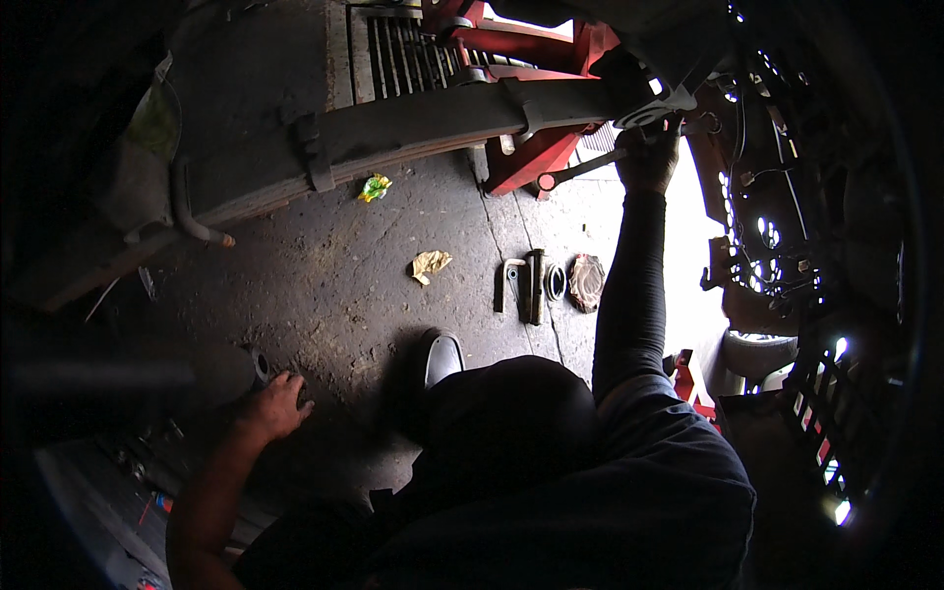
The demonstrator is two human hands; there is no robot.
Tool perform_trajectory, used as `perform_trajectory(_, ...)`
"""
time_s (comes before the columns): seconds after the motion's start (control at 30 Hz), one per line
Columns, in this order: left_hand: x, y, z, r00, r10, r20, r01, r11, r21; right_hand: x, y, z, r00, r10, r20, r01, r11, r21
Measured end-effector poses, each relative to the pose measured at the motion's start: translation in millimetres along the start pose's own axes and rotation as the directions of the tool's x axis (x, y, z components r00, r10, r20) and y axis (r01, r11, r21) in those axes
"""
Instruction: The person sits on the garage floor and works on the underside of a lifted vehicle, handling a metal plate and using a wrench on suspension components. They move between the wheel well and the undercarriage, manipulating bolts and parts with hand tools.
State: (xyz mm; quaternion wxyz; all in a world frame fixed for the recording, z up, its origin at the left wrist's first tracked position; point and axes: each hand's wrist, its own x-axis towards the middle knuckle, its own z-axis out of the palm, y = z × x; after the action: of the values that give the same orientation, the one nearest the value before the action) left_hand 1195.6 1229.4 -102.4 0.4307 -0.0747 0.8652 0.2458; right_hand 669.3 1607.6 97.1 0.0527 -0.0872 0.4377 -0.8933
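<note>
My right hand (649, 162), at the end of a dark-sleeved arm, is raised to the end of a leaf spring (423, 118). Its fingers close around a wrench (580, 172), whose ring end points left, past a red stand. Just above that hand is the spring's metal eye bracket (651, 110). Low on the left, my bare left hand (280, 408) has curled fingers beside the round open end of a dark tube-like part (258, 364). A small dark patch shows at its fingertips; what it is cannot be made out.
On the floor lie an L-shaped metal piece (509, 285), a cylindrical pin (535, 285), a metal ring (556, 283) and a round part in brownish wrapping (587, 283). Crumpled leaf-like scraps (430, 265) lie nearby. A red stand (536, 162) rises beneath the spring. A bent pipe (192, 211) hangs left.
</note>
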Motion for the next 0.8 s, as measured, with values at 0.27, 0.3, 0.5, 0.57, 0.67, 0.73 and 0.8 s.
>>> perform_trajectory(0.27, -3.9, -2.8, 4.0, 0.998, 0.03, -0.052, -0.029, 0.999, 0.019, -37.9, 25.5, -1.8, 0.981, -0.042, -0.189, -0.001, 0.975, -0.22)
perform_trajectory(0.3, -4.3, -4.0, 4.2, 0.998, 0.024, -0.051, -0.022, 0.999, 0.04, -43.7, 30.0, -2.9, 0.966, -0.042, -0.256, -0.025, 0.967, -0.253)
perform_trajectory(0.5, -0.8, -4.9, 4.5, 0.999, -0.018, -0.03, 0.018, 1.0, -0.002, -48.2, 59.3, -0.1, 0.951, 0.089, -0.295, -0.215, 0.878, -0.428)
perform_trajectory(0.57, -0.6, -2.8, 5.3, 0.998, -0.009, -0.067, 0.006, 0.999, -0.041, -43.7, 70.7, 2.4, 0.974, 0.034, -0.224, -0.131, 0.89, -0.436)
perform_trajectory(0.67, -3.7, 0.5, 4.4, 0.996, -0.01, -0.093, 0.005, 0.998, -0.061, -29.6, 81.3, 1.6, 0.978, 0.06, -0.198, -0.143, 0.888, -0.437)
perform_trajectory(0.73, -6.3, 3.0, -0.4, 0.997, -0.017, -0.071, 0.012, 0.998, -0.068, -13.9, 87.9, -3.7, 0.991, 0.112, -0.078, -0.133, 0.925, -0.356)
perform_trajectory(0.8, -9.9, 8.0, -7.6, 0.999, -0.04, -0.021, 0.038, 0.996, -0.076, 5.4, 96.0, -14.0, 0.981, 0.166, 0.102, -0.154, 0.981, -0.117)
